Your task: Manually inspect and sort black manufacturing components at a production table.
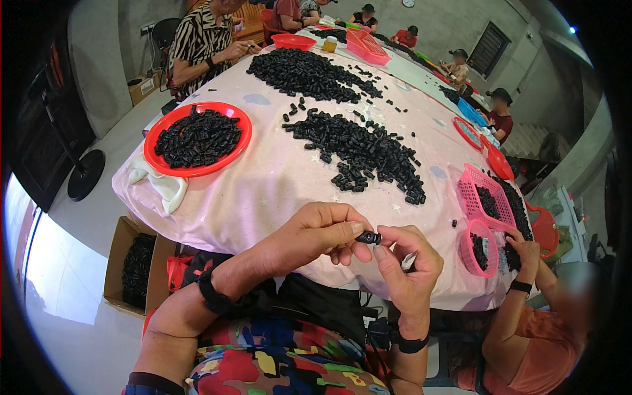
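My left hand (316,232) is closed, pinching one end of a small black ribbed cylindrical part (370,237) between thumb and fingers. The thumb and forefinger of my right hand (413,273) meet the part's other end. A pale, shiny flat piece (409,261) shows between the right hand's fingers; its kind is unclear. Both hands are above the near edge of the cloth-covered table. Beyond them lies a loose pile of similar black parts (359,148), with a larger pile (303,74) behind it.
A red round tray (245,141) of black parts stands at the left, beside a white cloth (161,184). A cardboard box (113,280) sits on the floor. Pink baskets (469,187) are at the right, near a co-worker's hand (525,253). Other people sit around the table.
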Motion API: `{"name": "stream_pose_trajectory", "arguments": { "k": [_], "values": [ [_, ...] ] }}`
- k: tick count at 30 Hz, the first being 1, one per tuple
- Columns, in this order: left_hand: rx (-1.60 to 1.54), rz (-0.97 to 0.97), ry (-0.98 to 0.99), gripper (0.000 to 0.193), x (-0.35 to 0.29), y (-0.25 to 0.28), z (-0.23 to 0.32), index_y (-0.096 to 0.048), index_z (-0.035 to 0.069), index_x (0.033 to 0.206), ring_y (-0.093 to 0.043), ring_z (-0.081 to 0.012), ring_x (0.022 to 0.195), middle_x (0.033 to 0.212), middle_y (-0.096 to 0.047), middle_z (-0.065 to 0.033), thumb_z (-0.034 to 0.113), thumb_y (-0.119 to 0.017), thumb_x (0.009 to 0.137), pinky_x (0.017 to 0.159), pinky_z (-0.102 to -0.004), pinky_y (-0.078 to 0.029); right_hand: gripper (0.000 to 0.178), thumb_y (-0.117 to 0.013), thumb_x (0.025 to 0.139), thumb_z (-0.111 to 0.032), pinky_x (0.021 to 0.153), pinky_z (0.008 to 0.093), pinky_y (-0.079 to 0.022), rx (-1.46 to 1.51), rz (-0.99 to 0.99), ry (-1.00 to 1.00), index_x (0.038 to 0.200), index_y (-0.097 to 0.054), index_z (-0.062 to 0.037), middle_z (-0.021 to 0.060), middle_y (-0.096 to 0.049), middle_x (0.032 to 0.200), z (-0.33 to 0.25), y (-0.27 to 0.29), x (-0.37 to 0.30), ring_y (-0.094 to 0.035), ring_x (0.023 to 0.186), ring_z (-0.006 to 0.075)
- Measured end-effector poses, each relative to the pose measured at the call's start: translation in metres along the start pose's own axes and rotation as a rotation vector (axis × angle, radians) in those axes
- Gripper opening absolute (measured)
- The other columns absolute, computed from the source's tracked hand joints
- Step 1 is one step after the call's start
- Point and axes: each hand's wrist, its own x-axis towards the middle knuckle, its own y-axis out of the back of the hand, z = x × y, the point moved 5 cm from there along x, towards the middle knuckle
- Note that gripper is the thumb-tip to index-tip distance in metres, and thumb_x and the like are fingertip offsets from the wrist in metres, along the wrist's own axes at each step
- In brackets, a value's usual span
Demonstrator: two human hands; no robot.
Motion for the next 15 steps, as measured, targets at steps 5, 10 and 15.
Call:
{"name": "stream_pose_trajectory", "arguments": {
  "k": [5, 10, 15],
  "values": [
    [-0.046, -0.018, 0.022, 0.024, 0.0012, -0.0007, -0.004, -0.059, 0.001, 0.108, -0.055, -0.007, 0.068, 0.085, -0.067, -0.0069, 0.021, -0.05, 0.097, 0.064, -0.0213, -0.045, 0.016, -0.068, 0.08, -0.002, 0.057, 0.0206, -0.042, 0.005, 0.014, -0.034, 0.095, -0.067, -0.0006, 0.0064, -0.066, 0.083, 0.0037, -0.0006, -0.0013, -0.058, 0.069, 0.0088],
    [0.061, 0.03, -0.027, 0.023, 0.0003, -0.0024, -0.002, -0.061, 0.002, 0.105, -0.056, -0.0063, 0.071, 0.088, -0.066, -0.0045, 0.022, -0.056, 0.095, 0.065, -0.0208, -0.045, 0.014, -0.067, 0.081, -0.004, 0.056, 0.0195, -0.04, 0.011, 0.039, -0.069, 0.094, -0.066, 0.0, 0.0053, -0.064, 0.08, 0.0088, -0.0011, -0.0018, -0.054, 0.065, 0.0062],
    [0.079, 0.015, -0.034, 0.022, -0.0013, -0.0036, -0.0024, -0.061, 0.002, 0.104, -0.056, -0.0058, 0.077, 0.09, -0.065, -0.0033, 0.02, -0.059, 0.093, 0.067, -0.0206, -0.046, 0.012, -0.067, 0.081, -0.005, 0.053, 0.0192, -0.039, -0.013, 0.023, -0.005, 0.091, -0.066, -0.0001, 0.0041, -0.062, 0.077, 0.0026, -0.004, -0.0007, -0.051, 0.061, 0.0053]
  ]
}}
